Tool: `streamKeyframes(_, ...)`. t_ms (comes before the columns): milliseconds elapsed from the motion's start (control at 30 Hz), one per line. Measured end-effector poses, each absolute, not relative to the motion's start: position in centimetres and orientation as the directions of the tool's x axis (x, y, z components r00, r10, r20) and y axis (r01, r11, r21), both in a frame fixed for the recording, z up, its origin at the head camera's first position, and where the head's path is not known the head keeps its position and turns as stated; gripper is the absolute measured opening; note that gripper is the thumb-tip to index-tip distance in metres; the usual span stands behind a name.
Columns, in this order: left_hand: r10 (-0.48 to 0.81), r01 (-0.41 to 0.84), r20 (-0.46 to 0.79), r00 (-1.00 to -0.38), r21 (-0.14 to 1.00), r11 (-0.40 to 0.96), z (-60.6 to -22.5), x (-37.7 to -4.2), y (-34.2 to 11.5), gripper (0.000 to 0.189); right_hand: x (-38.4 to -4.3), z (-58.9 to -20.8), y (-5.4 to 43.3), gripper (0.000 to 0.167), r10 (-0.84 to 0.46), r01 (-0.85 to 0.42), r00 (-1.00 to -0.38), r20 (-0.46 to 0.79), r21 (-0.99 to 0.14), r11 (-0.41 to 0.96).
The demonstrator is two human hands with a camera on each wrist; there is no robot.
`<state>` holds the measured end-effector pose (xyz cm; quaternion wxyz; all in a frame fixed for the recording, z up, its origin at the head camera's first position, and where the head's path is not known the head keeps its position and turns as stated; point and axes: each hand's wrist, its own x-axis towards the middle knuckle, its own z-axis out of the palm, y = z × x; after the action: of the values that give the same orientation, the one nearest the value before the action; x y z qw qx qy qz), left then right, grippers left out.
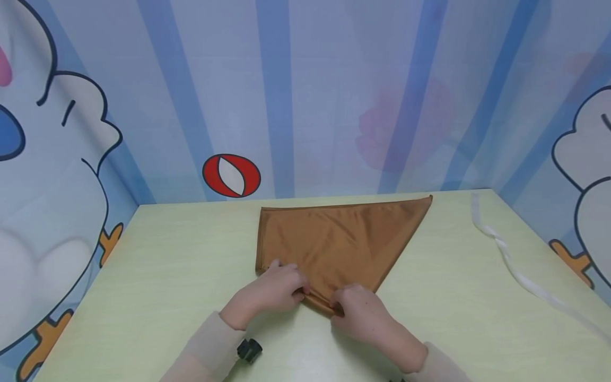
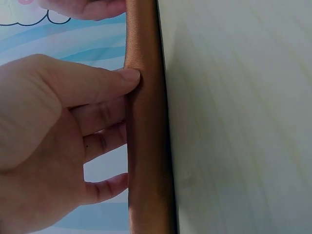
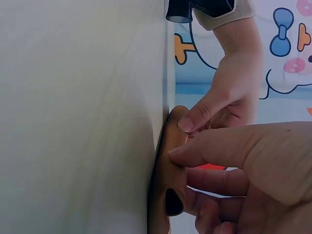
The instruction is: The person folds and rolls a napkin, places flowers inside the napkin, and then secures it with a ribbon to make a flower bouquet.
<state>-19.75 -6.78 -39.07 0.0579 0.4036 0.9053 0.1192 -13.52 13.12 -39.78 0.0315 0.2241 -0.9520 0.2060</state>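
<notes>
Pale table [image 1: 181, 249]: both hands on brown cloth [image 1: 320, 239]

Left hand [image 1: 279, 288] pinches the cloth's rolled near edge, thumb on the near face. Right hand [image 1: 360, 313] pinches the same edge just to its right, also thumb on the near face. Rest of the cloth lies spread ahead of the hands, slightly wrinkled, one corner pointing off ahead-right. Black device [image 1: 250, 350] at the left cuff. White strip [image 1: 525, 285], partly twisted, well right of the hands. Blue-striped backdrop [image 1: 320, 106] beyond the cloth, red-and-white ball print [image 1: 248, 172] ahead-left.

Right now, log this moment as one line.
left hand: pinches rolled edge | right hand: pinches same edge | brown cloth: on table, far part flat | white strip: table's right side
</notes>
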Motion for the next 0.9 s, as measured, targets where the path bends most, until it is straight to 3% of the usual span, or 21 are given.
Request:
streamKeyframes(500, 0.745, 0.696, -0.022, -0.667, 0.339, 0.633, -39.07, -19.88, -6.78, 0.014, -13.63, -39.78, 13.26, 0.009, -0.431, -0.466, -0.884, 0.179, -0.400, 0.789)
streamKeyframes(900, 0.737, 0.701, -0.026, -0.675, 0.290, 0.652, -39.14, -19.79, -6.62, 0.012, -13.48, -39.73, 13.29, 0.010, -0.427, -0.470, -0.883, 0.196, -0.370, 0.801)
